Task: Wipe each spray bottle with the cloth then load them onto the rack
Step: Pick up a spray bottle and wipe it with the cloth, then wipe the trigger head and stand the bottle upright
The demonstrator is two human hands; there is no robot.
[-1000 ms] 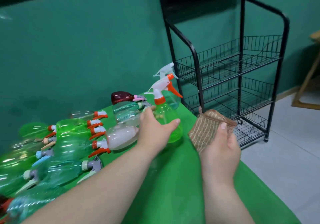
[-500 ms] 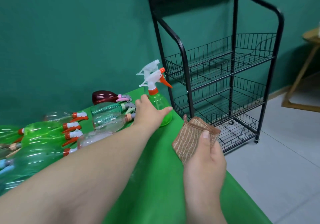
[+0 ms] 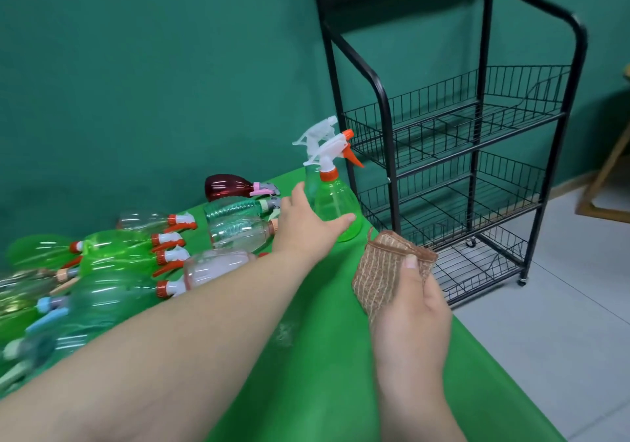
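- left hand (image 3: 306, 226) is wrapped round the lower body of the green spray bottle (image 3: 335, 208), with the thumb across the front and the fingers round the back. A low grip makes sense to me, since it leaves the neck and trigger free for wiping
- that bottle stands upright on the desk (image 3: 306, 373), at the corner just beside the rack (image 3: 387, 141). It's among the bottles nearest the rack, so probably first in line
- right hand (image 3: 409, 318) has the brown ribbed cloth (image 3: 381, 267) bunched up, thumb pinching it against the fingers. It's held off the desk near the rack's lower shelves and isn't touching the bottle, so it reads as ready to wipe
- the bottle itself is see-through bright green with a cone-shaped body that's wide at the base. It has an orange collar and a white trigger head, with the orange nozzle pointing toward the rack. It looks empty but I can't be sure
- second upright spray bottle (image 3: 317, 132) with a white head sits right behind it, about as near the rack
- the lying spray bottles (image 3: 136, 247) are on their sides farther from the rack, waiting their turn I guess
- no bottle on the rack's wire shelves that I can see, so I'd say the job has barely started
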